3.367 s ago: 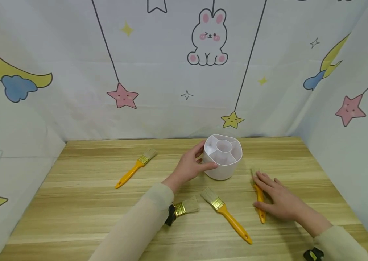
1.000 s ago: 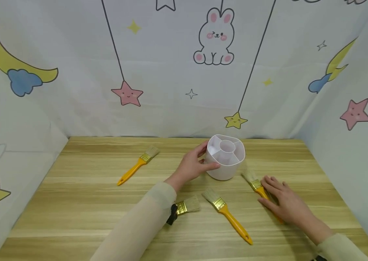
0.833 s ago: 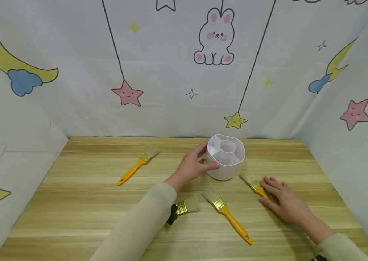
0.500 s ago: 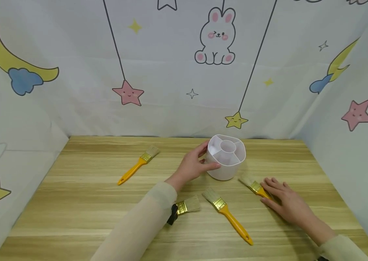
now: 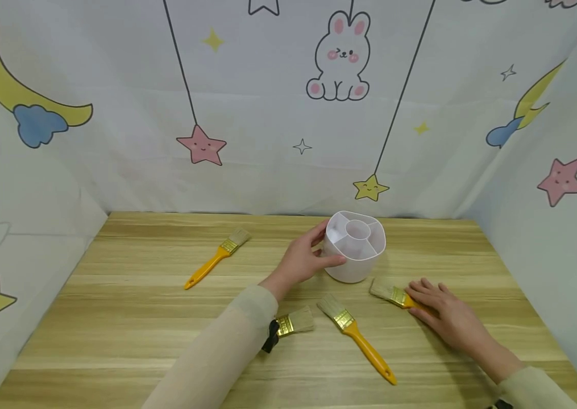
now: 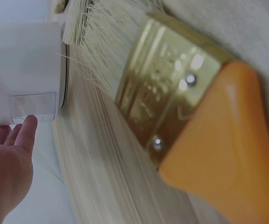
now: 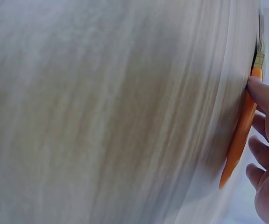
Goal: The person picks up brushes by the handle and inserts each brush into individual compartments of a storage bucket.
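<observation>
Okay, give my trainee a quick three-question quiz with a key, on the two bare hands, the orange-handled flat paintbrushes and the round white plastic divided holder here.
1. Count: how many orange-handled paintbrushes show in the head view?
2. Multiple choice: what does the left hand hold?
A) a paintbrush
B) the divided holder
C) nothing
3. True or false: the right hand rests on the divided holder.

Key: 1. Four. 2. B. 3. False; it is on the rightmost paintbrush.
</observation>
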Action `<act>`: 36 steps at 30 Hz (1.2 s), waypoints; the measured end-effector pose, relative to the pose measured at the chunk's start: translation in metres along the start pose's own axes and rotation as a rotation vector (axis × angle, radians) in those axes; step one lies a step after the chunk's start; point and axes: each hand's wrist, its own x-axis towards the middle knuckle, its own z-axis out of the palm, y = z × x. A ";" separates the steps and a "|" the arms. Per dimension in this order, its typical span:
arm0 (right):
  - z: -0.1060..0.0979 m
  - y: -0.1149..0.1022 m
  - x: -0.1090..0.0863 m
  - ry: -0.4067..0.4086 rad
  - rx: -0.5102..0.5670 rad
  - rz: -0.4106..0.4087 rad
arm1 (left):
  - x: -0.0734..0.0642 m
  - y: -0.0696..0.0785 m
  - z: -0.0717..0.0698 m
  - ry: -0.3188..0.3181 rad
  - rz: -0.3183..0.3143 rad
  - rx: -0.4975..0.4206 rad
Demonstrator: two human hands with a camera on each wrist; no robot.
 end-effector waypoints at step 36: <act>0.001 0.002 0.017 0.242 -0.223 -0.265 | -0.003 0.002 0.002 0.006 -0.021 0.020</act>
